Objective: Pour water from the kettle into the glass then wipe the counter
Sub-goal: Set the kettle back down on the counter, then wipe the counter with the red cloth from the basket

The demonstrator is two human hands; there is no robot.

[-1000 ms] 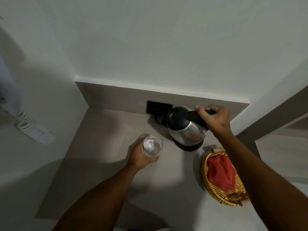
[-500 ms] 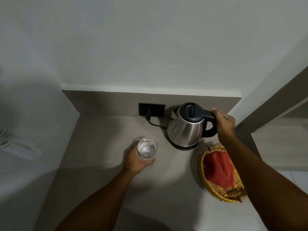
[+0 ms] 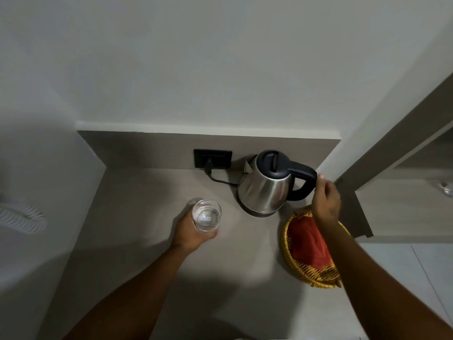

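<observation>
A steel kettle point(image 3: 266, 190) with a black lid and handle stands upright on its base at the back right of the grey counter point(image 3: 137, 229). My right hand point(image 3: 326, 202) hovers just right of the handle, fingers loosely curled, holding nothing. My left hand point(image 3: 190, 233) grips a clear glass point(image 3: 207, 214) with water in it, left of the kettle. A red cloth point(image 3: 307, 244) lies in a yellow wicker basket point(image 3: 285, 244) under my right wrist.
The kettle's cord runs to a black wall socket point(image 3: 212, 158) on the backsplash. White walls close in the counter at the back and left. A coiled white cord point(image 3: 22, 217) hangs at the left. A wooden shelf edge point(image 3: 362, 182) stands to the right.
The kettle went from tilted in my right hand to standing upright on its base. My right hand has come off the handle. The left hand kept hold of the glass.
</observation>
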